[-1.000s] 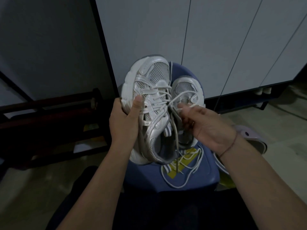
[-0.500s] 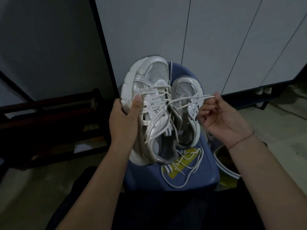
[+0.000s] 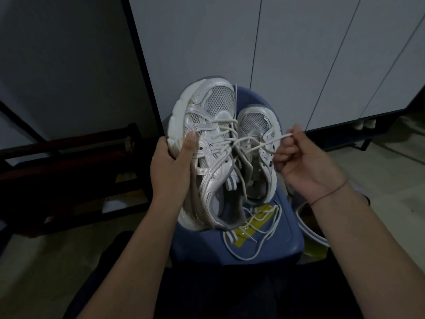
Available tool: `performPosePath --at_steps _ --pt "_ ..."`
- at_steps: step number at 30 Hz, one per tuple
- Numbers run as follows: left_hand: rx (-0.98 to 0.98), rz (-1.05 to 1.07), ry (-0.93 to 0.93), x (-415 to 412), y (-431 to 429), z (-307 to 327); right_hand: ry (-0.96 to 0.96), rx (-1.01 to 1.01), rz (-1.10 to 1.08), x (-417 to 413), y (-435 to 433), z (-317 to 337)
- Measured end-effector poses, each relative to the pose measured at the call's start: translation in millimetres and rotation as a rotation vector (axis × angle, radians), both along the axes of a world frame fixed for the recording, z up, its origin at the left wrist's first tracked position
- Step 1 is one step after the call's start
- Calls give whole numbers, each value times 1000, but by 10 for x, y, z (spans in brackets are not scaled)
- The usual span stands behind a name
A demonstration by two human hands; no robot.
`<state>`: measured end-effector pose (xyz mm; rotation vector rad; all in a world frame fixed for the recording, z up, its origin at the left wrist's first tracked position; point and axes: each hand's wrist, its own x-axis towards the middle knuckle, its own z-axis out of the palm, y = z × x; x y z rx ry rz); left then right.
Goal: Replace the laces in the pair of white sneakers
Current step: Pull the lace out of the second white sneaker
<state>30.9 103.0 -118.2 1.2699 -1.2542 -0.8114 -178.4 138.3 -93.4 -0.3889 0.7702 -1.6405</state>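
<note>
L hand (image 3: 170, 166): wrapped round the outer side of the held sneaker (image 3: 207, 125), thumb on the upper, fingers behind the sole edge.
R hand (image 3: 305, 162): fingers curled, pinching the lace (image 3: 259, 145) near its tip; the tip sticks out just past the fingertips.
Held sneaker: lifted, toe pointing away, heel low over the stool (image 3: 287, 238); its sole side hangs past the stool's L edge.
Lace: two strands run taut from the held sneaker's mid eyelets across to R hand, passing over the 2nd sneaker (image 3: 255, 125).
2nd sneaker: stands on the stool seat, toe away, just beside the held one; touching or not, can't tell.
Spare lace (image 3: 264, 236): loose coil on the seat's near part, partly over a yellow strip (image 3: 243, 233).
Stool: blue, rounded seat edge, right in front of the person's lap.
Open room: bare floor (image 3: 386, 171) R of stool, beyond R hand. L side is crowded by a dark wooden rack (image 3: 69, 157). Cabinet doors (image 3: 299, 54) are close behind the stool.
Basin (image 3: 309, 233): rim shows under R wrist, just beside the stool's R edge.
</note>
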Motion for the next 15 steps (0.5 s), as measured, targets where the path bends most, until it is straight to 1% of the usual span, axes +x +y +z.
performPosePath --at_steps 2,3,6,8,9,12,15 --pt "-3 13 -2 12 -6 7 -107 6 -16 -104 -7 4" --pt "-3 16 0 16 -5 9 -92 6 4 -103 -3 -4" --pt "-1 13 -8 -4 6 3 129 6 133 73 35 -53" --pt "-1 9 -10 -23 17 5 265 -15 152 205 60 -86" --pt "-3 5 -13 -29 19 5 296 -23 138 251 74 -92" --pt "-1 -5 -21 -41 24 8 324 -29 79 280 90 -86" --pt "-4 -1 -19 -21 16 6 267 -21 35 234 61 -66"
